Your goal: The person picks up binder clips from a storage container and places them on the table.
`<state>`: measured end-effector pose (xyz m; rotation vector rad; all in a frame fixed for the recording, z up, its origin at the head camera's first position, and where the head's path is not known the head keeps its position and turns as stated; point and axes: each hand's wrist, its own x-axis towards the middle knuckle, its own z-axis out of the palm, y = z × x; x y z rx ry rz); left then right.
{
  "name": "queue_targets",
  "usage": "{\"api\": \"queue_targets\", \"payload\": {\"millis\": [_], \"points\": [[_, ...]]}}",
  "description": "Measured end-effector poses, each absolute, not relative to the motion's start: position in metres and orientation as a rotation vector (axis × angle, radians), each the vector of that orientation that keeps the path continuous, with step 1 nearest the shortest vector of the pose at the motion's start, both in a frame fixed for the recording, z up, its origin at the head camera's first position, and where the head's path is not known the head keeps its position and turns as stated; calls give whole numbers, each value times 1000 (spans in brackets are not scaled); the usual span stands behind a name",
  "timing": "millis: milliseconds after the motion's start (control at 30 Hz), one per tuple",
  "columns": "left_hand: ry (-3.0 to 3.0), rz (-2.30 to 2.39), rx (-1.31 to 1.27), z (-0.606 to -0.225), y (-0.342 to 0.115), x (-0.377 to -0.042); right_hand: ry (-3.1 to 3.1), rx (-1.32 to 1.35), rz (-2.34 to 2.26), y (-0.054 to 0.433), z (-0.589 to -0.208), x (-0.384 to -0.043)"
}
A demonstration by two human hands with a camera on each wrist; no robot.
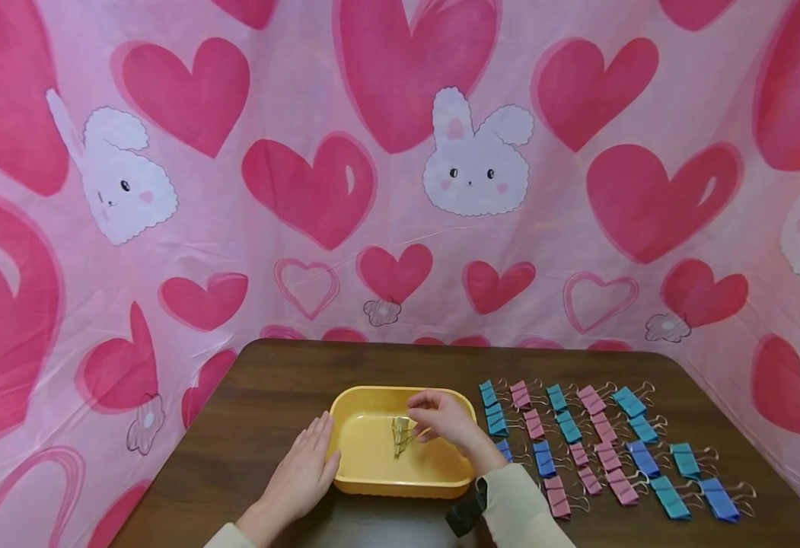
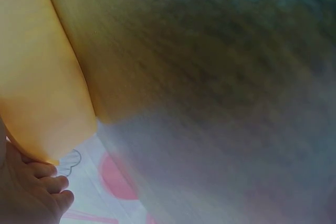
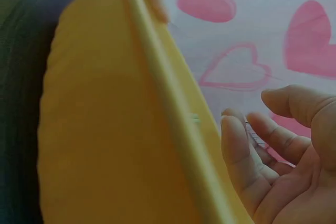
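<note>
A yellow tray [image 1: 403, 487] stands on the table in the head view. My left hand [image 1: 301, 464] lies along its left side, fingers straight against the wall. In the left wrist view, the fingers of my left hand [image 2: 37, 187] show beside the yellow tray [image 2: 44, 72]. A small group of yellowish binder clips [image 1: 400, 437] is on the tray's floor. Over the tray's right half, my right hand [image 1: 441, 417] hovers with its fingertips close to the clips' wire handles. The right wrist view shows my right hand [image 3: 283, 161] with thumb and fingers bent and apart, nothing between them.
Rows of binder clips lie on the table right of the tray: teal clips [image 1: 670, 498], pink clips [image 1: 557, 498] and blue clips [image 1: 719, 500]. The brown table [image 1: 249, 411] ends at a pink cloth backdrop [image 1: 400, 228] with hearts and rabbits. A black strap [image 1: 466, 514] is around my right wrist.
</note>
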<state>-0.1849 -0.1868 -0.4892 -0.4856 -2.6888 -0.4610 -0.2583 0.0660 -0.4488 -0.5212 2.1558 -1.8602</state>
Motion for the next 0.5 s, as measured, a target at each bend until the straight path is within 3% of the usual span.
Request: {"api": "queue_targets", "payload": {"millis": [500], "points": [[-2699, -455, -481, -490, -186, -186, 2180, -379, -1775, 54, -471, -257]]}}
